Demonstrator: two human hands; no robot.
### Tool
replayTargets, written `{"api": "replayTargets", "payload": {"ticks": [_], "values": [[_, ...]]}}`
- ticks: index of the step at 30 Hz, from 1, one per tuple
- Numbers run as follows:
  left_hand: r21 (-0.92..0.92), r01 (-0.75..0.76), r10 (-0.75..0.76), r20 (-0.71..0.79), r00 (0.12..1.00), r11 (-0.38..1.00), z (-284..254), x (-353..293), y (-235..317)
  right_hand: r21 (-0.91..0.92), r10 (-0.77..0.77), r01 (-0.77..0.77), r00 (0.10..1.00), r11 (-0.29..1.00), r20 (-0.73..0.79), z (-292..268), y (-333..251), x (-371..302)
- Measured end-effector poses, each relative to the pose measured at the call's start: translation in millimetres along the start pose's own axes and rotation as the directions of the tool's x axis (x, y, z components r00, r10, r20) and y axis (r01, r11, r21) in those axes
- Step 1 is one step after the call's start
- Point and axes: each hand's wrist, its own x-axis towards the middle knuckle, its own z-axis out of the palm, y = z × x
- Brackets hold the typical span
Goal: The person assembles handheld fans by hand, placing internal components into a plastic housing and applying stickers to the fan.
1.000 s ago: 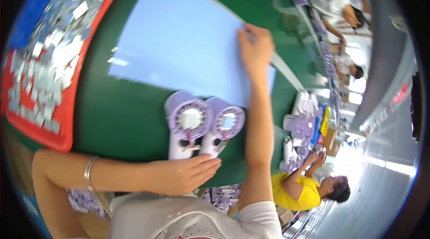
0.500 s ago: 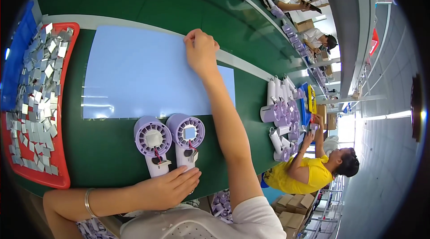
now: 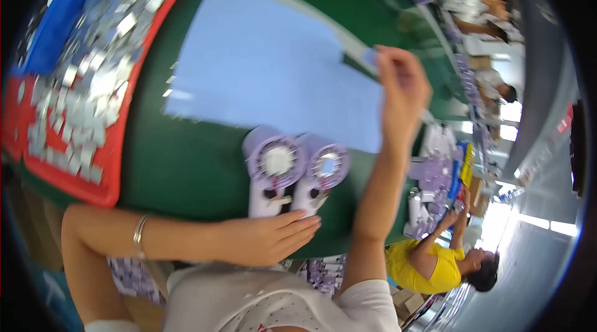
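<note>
My right hand (image 3: 405,86) is raised past the right end of a light blue sheet (image 3: 261,64), pinching a small blue square pad (image 3: 371,56) between thumb and fingers. A step-shaped gap shows at the sheet's far right edge. Two purple and white handheld fans lie side by side at the sheet's near edge. The left fan (image 3: 278,161) has a pale grey square on its hub; the right fan (image 3: 328,167) has a blue square on its hub. Red wires show below both heads. My left hand (image 3: 280,238) lies with fingers stretched across the lower end of the right fan's handle.
A red tray (image 3: 112,170) of small silvery squares stands at the left, with a blue bin (image 3: 65,18) beside it. More purple fans (image 3: 432,173) are heaped at the right. A person in yellow (image 3: 435,263) works beyond them; others sit across the green table (image 3: 186,170).
My right hand has moved right, off the sheet, with a blue pad in its fingers. The whole view has shifted and tilted. My left hand stays at the fan handles.
</note>
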Motion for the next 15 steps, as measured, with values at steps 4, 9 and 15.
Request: {"api": "replayTargets", "payload": {"ticks": [4, 9, 15], "values": [[0.000, 0.033, -0.033, -0.051, 0.998, 0.999, 0, 0, -1, 0.230, 0.088, -0.103, 0.993, 0.968, 0.076, -6, -38, -41], [-0.001, 0.059, -0.059, -0.042, 0.997, 0.998, 2, -4, 0, 0.309, 0.148, -0.248, 0.938, 0.918, 0.312, 8, -64, -85], [0.032, 0.097, -0.094, -0.068, 0.993, 0.995, 6, -5, 9, 0.003, -0.001, 0.000, 0.915, 1.000, 0.402, 26, -81, -100]]}}
